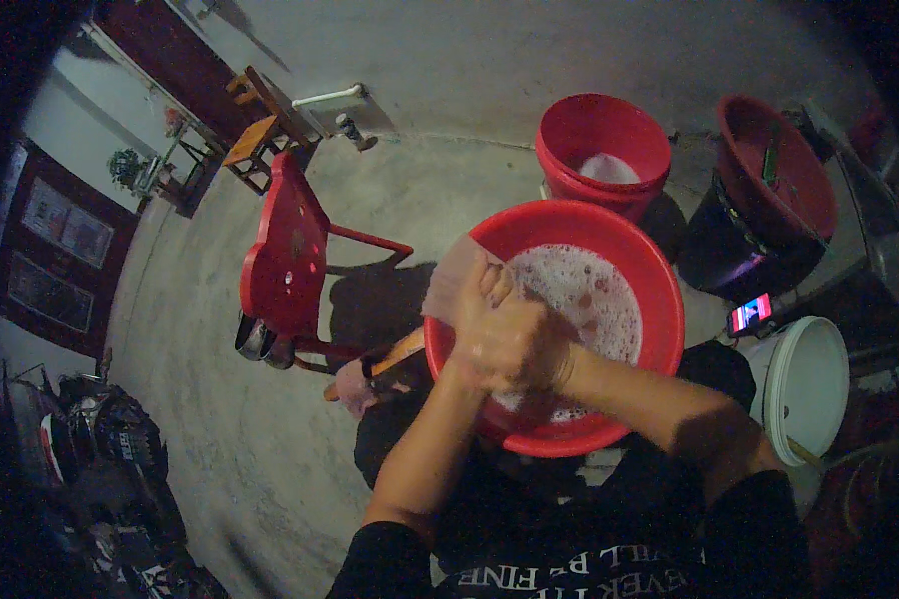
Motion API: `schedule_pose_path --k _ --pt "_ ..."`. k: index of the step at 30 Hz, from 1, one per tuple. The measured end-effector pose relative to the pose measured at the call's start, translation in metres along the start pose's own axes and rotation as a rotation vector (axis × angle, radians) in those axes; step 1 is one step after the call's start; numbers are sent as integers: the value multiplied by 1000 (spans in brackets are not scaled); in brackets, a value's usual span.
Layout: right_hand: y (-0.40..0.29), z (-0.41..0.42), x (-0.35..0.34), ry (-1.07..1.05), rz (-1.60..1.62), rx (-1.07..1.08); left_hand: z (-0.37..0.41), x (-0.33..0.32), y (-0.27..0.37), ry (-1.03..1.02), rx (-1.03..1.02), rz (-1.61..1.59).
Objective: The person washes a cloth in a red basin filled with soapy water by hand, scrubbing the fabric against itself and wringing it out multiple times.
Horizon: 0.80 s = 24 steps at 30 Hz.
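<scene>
A red plastic basin [663,329] of foamy water [592,292] stands close in front of my body. My left hand [476,311] and my right hand [528,348] are pressed together over its left side. A pale pink cloth [449,273] is gripped between them, and part of it spreads past the left hand over the rim. The right hand overlaps the left, so the cloth's lower part is hidden. Beside the basin on the left, a wooden strip [401,352] shows near a pinkish item [356,385] that I cannot identify.
A red bucket [603,146] with foam inside stands beyond the basin. To the right are a dark bucket [727,247] under a reddish basin [764,150], a lit phone [749,314] and a white bucket [813,389]. Leftward are a red stool [288,239], a wooden chair [255,138] and a motorbike [105,449].
</scene>
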State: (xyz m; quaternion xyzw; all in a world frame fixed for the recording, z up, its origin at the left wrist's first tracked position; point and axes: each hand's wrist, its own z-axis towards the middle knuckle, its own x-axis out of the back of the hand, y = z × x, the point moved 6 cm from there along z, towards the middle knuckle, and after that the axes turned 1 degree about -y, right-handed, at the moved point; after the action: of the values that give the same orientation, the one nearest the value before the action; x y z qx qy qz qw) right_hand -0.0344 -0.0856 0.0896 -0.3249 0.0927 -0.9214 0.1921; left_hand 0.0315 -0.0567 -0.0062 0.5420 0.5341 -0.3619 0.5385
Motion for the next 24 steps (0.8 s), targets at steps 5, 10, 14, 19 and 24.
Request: schedule_pose_path --k 5,10,14,19,24 --pt "51 -2 11 -22 -109 -458 0 -41 -21 456 -108 263" --pt "-3 4 2 33 39 -40 29 0 8 -441 -93 232" --pt "-14 -6 -13 -83 -6 133 23 28 2 -467 -168 79" --pt "21 -2 5 5 -96 -103 -2 -25 -14 522 -162 287" --pt "-35 -6 -9 -73 56 55 25 -7 2 -691 13 84"
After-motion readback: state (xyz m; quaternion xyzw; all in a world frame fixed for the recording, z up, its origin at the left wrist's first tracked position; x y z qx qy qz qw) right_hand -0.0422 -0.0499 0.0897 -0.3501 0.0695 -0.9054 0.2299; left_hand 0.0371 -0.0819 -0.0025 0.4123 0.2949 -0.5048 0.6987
